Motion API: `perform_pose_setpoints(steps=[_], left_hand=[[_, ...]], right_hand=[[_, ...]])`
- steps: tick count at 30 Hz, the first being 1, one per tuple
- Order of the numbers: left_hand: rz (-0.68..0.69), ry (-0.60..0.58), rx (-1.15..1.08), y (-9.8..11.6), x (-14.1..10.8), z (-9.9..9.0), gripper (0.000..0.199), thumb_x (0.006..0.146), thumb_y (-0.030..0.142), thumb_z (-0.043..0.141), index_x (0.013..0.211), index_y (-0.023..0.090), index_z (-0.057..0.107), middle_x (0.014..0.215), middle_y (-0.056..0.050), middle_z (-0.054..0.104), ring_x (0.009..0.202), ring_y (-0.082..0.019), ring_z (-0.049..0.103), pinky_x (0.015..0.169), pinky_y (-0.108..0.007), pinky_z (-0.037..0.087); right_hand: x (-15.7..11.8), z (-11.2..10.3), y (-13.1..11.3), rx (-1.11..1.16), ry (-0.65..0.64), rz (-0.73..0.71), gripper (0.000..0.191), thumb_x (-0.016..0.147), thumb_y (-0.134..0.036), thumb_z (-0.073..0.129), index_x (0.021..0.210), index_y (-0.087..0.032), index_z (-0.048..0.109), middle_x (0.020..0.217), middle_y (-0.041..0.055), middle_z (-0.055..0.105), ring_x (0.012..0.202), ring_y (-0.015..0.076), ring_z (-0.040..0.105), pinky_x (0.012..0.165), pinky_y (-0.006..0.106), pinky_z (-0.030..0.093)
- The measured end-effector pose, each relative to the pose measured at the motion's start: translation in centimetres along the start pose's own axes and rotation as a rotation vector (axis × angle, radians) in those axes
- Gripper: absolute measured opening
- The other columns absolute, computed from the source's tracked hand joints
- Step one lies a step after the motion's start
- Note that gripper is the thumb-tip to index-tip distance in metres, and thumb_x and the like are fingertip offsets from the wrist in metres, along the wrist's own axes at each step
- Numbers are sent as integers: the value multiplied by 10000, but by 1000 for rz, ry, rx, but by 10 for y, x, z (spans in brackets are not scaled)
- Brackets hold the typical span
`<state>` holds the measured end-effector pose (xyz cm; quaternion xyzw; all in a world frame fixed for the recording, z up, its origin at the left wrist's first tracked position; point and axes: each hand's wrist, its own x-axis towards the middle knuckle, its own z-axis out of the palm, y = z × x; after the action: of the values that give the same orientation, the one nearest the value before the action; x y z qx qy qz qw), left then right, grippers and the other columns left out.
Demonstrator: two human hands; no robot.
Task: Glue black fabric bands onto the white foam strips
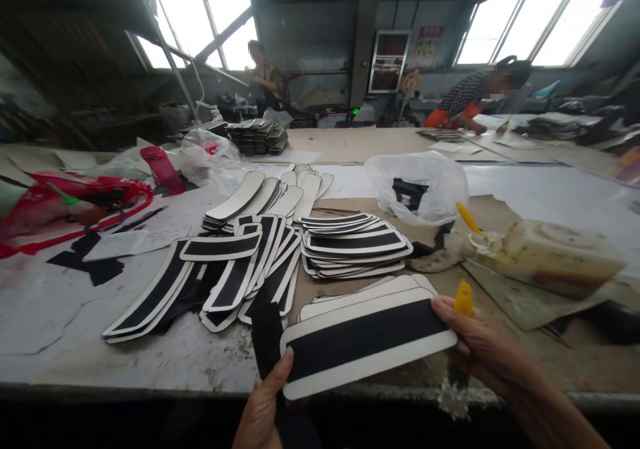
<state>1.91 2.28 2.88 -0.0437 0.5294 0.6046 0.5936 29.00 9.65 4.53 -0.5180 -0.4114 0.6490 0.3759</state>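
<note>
A white panel with a wide black strip along its middle is held above the table's front edge. My left hand pinches its left end, the thumb on top; a loose black strip hangs by that hand. At the panel's right end, my right hand grips the corner and also holds a brush with a yellow handle, bristles down. Plain white panels lie just behind the held one. Stacks of black-striped panels and fanned ones are farther back.
A plastic container with a yellow-handled tool sits at the right. Behind are a clear bag and plain panels. A red bag lies left. Two people work beyond, one bending at the far right table.
</note>
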Motion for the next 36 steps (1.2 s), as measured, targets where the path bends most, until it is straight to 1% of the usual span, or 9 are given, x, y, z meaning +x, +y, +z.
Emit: perform_pose_setpoints(steps=[5,12,19,23,26,29,31,34,36], left_hand=[[17,1,107,0,0,-1,468,678,219,740,1117,165,588,904,-79,712,831,-261,675,731,-352,562],[119,99,391,2,11,1,395,680,385,725,993,159,641,798,-48,709,696,-211,656,521,-249,519],[116,46,349,4,11,2,336,568,387,794,802,182,665,656,-38,661,729,-246,645,492,-249,502],[78,-18,315,11,6,-1,324,534,337,812,740,151,644,532,4,569,516,-158,556,422,-214,452],[96,11,243,31,7,0,368,515,291,821,804,147,645,648,-1,617,510,-116,534,422,-186,445],[251,107,128,59,14,1,372,480,249,836,767,169,613,626,31,580,467,-89,486,395,-180,423],[362,72,58,70,21,-2,339,523,305,825,664,175,545,497,74,444,388,-47,357,340,-145,317],[379,59,200,60,30,-7,395,576,471,776,701,157,572,472,79,387,390,-35,303,342,-135,231],[320,103,418,40,35,-7,484,557,509,773,814,127,625,486,72,412,411,-48,331,369,-154,246]], right_hand=[[0,-5,11,-17,5,-5,460,757,-622,569,683,-207,384,420,-106,290,397,47,177,397,184,134],[2,-13,7,-75,39,-46,521,752,-695,488,615,-200,403,422,-81,327,388,60,238,396,203,171],[7,-12,4,-31,13,-54,454,804,-606,524,664,-184,430,453,-91,318,397,38,210,398,188,131],[14,-6,1,24,62,26,468,759,-610,583,650,-182,429,439,-90,327,390,32,220,394,176,146],[18,1,-3,35,121,46,483,725,-628,607,629,-172,477,431,-71,360,388,38,251,385,171,186],[19,6,-11,63,167,-42,465,709,-617,629,742,-154,598,528,-34,464,398,45,295,361,174,215],[18,8,-17,84,185,-117,477,717,-621,615,790,-151,633,594,-6,515,427,68,372,367,187,294],[17,9,-24,21,235,-249,531,757,-668,519,839,-162,655,704,57,593,615,158,541,520,251,470],[16,13,-26,-121,291,-318,605,760,-718,440,836,-161,663,751,91,614,680,191,563,541,265,491]])
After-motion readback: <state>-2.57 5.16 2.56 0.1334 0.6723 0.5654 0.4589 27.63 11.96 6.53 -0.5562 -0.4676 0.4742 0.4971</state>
